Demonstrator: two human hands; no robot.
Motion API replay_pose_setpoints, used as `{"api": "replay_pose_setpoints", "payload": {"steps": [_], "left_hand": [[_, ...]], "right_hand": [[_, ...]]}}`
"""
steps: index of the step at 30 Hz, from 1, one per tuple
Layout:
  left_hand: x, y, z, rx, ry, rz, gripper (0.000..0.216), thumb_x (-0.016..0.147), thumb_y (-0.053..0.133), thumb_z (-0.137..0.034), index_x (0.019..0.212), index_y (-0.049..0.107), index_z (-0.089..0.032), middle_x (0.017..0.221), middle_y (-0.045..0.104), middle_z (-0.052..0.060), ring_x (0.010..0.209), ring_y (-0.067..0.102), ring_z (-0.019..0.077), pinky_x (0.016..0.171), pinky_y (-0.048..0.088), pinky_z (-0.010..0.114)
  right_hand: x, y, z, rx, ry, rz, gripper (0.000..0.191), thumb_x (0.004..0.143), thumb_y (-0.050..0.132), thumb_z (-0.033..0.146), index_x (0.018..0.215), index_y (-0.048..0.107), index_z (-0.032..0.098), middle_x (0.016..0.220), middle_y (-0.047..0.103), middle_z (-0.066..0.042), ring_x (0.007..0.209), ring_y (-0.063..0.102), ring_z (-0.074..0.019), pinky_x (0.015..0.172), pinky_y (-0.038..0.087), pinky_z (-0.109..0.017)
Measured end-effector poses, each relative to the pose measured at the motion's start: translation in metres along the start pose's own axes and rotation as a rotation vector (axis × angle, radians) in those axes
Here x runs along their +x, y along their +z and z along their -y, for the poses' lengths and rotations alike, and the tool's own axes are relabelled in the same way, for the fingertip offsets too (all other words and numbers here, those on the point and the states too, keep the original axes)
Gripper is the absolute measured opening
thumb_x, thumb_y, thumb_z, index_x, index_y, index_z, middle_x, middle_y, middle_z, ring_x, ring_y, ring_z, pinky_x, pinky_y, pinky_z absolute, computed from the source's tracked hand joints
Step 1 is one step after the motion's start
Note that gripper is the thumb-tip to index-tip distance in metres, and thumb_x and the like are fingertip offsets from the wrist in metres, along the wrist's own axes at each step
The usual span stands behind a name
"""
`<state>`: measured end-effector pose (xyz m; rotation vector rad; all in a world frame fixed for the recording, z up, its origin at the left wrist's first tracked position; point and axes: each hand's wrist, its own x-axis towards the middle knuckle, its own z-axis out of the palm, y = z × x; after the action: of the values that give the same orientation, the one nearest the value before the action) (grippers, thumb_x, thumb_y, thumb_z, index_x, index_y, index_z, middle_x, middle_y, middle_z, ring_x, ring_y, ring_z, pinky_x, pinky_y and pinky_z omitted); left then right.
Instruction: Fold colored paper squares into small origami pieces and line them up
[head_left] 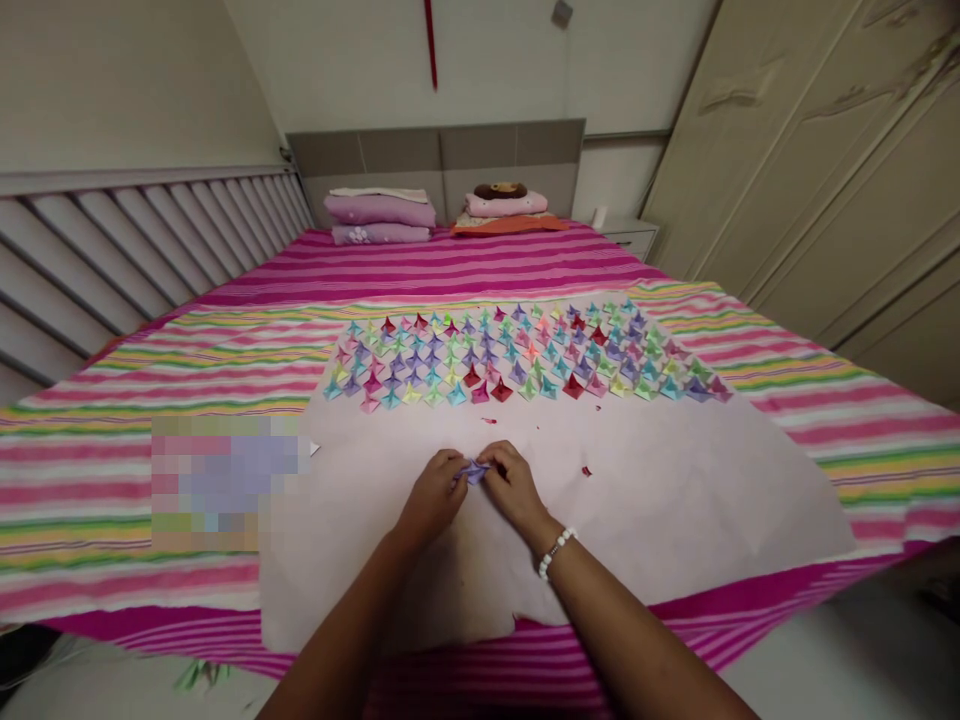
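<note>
Purple paper piece [475, 470] — origami rows [517, 355] beyond

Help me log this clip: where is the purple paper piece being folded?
The purple paper piece sits low centre in the head view, pinched between the left hand and right hand, on the pale sheet just before the rows of folded shapes.

We count two hands: our left hand [433, 494] and our right hand [512, 484], with one purple paper piece [475, 471] between them. One pale paper sheet [675, 500] covers the near part of the bed. On its far edge lie many small folded paper shapes [517, 355], too many and too small to count exactly; they are in about six rows. We see three small red scraps [586, 470] on the sheet, and one bead bracelet [556, 551]. At the bed's far edge we count two stacks of folded bedding [379, 217].
</note>
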<state>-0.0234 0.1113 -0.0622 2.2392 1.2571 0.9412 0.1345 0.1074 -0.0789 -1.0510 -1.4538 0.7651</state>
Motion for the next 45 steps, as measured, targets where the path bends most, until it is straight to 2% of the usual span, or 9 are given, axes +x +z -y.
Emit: {"api": "replay_pose_setpoints", "payload": {"steps": [6, 12, 19, 26, 32, 39, 45], "left_hand": [[-0.002, -0.011, 0.004, -0.003, 0.006, 0.107, 0.017, 0.085, 0.05, -0.017, 0.094, 0.064, -0.021, 0.099, 0.06, 0.006, 0.091, 0.059, 0.0173, 0.081, 0.049, 0.031], [-0.003, -0.012, 0.009, 0.009, 0.056, 0.14, 0.014, 0.084, 0.051, -0.013, 0.088, 0.062, -0.02, 0.096, 0.061, 0.005, 0.09, 0.058, 0.0161, 0.081, 0.048, 0.029], [0.001, -0.022, 0.001, 0.107, 0.043, 0.272, 0.023, 0.086, 0.048, -0.013, 0.094, 0.066, -0.024, 0.102, 0.063, 0.003, 0.091, 0.061, 0.015, 0.078, 0.048, 0.025], [0.006, -0.03, -0.005, 0.191, 0.05, 0.337, 0.023, 0.087, 0.048, -0.014, 0.094, 0.069, -0.02, 0.088, 0.069, 0.004, 0.085, 0.062, 0.0165, 0.077, 0.048, 0.027], [0.002, -0.033, -0.009, 0.221, 0.011, 0.31, 0.02, 0.088, 0.051, -0.02, 0.094, 0.07, -0.02, 0.089, 0.071, 0.004, 0.084, 0.064, 0.0177, 0.077, 0.048, 0.029], [-0.001, -0.049, -0.004, 0.154, -0.09, 0.179, 0.019, 0.086, 0.053, -0.022, 0.095, 0.071, -0.023, 0.094, 0.073, 0.003, 0.088, 0.066, 0.0182, 0.08, 0.048, 0.029], [-0.003, -0.069, 0.009, 0.15, -0.133, 0.038, 0.02, 0.085, 0.054, -0.021, 0.093, 0.072, -0.022, 0.092, 0.074, 0.004, 0.086, 0.067, 0.0181, 0.081, 0.048, 0.029]], "right_hand": [[0.0, -0.001, 0.004, 0.032, -0.002, 0.021, 0.025, 0.07, 0.045, 0.004, 0.067, 0.064, 0.021, 0.087, 0.055, -0.004, 0.085, 0.055, -0.0189, 0.079, 0.044, -0.033], [0.0, 0.001, 0.0, -0.001, 0.019, 0.016, 0.025, 0.071, 0.045, 0.003, 0.067, 0.062, 0.02, 0.085, 0.054, -0.004, 0.082, 0.055, -0.0176, 0.076, 0.045, -0.032], [0.0, 0.003, -0.001, -0.021, 0.021, 0.018, 0.028, 0.069, 0.043, 0.0, 0.071, 0.063, 0.02, 0.084, 0.055, -0.003, 0.081, 0.055, -0.0177, 0.074, 0.045, -0.031], [0.001, 0.003, -0.002, -0.012, -0.008, 0.022, 0.027, 0.069, 0.045, 0.001, 0.073, 0.064, 0.02, 0.085, 0.056, -0.004, 0.082, 0.056, -0.0184, 0.076, 0.045, -0.033], [-0.001, -0.001, 0.006, 0.004, -0.056, 0.005, 0.026, 0.075, 0.045, 0.005, 0.08, 0.065, 0.021, 0.089, 0.057, -0.005, 0.085, 0.057, -0.0186, 0.076, 0.046, -0.033], [-0.002, -0.005, 0.013, -0.043, -0.067, -0.126, 0.019, 0.08, 0.049, 0.013, 0.09, 0.065, 0.02, 0.099, 0.058, -0.008, 0.091, 0.057, -0.022, 0.077, 0.047, -0.037], [-0.002, -0.004, 0.009, -0.082, -0.059, -0.13, 0.014, 0.081, 0.05, 0.016, 0.085, 0.062, 0.019, 0.095, 0.059, -0.009, 0.086, 0.058, -0.0221, 0.073, 0.047, -0.036]]}}
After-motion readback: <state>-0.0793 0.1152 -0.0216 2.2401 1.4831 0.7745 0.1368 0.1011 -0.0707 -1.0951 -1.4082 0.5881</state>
